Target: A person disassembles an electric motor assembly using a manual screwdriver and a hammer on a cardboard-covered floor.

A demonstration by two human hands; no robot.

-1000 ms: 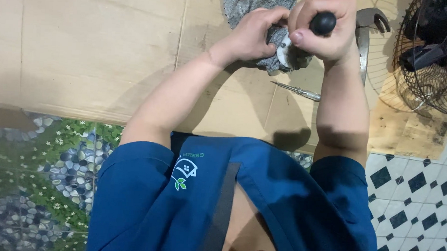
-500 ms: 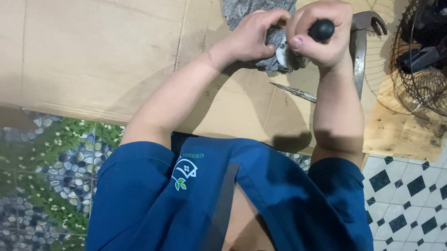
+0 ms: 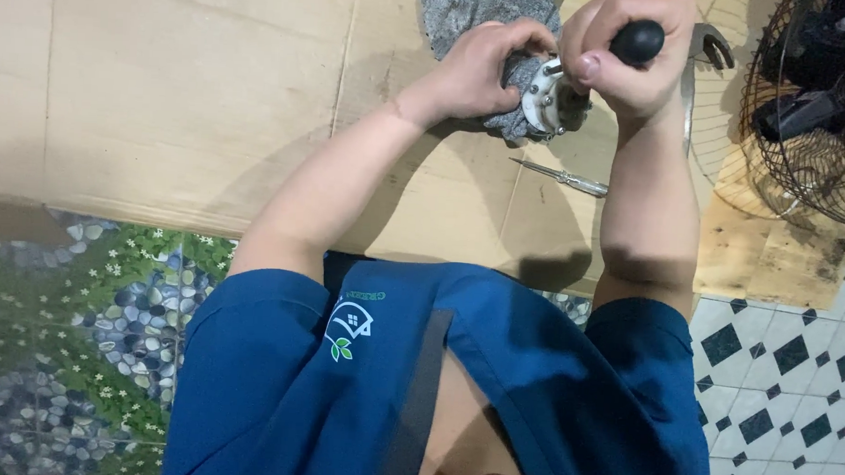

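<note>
My left hand [image 3: 475, 71] grips a grey rag [image 3: 514, 74] wrapped around a small round white part with metal fittings [image 3: 546, 103]. My right hand [image 3: 625, 62] is closed around the black handle of a screwdriver [image 3: 639, 39], whose shaft points down to the left into the white part. Both hands are held close together above flattened cardboard [image 3: 184, 107] at the top of the head view. The screwdriver's tip is hidden by my fingers.
A second screwdriver with a clear handle [image 3: 563, 177] lies on the cardboard below the hands. A metal wrench [image 3: 700, 52] lies right of my right hand. A wire fan guard [image 3: 801, 120] sits at the far right on a board. Pebble-patterned mat lower left, diamond tiles lower right.
Both hands with the rag, white part and screwdriver have shifted slightly up and right in view; the right hand has turned a little on the handle.
</note>
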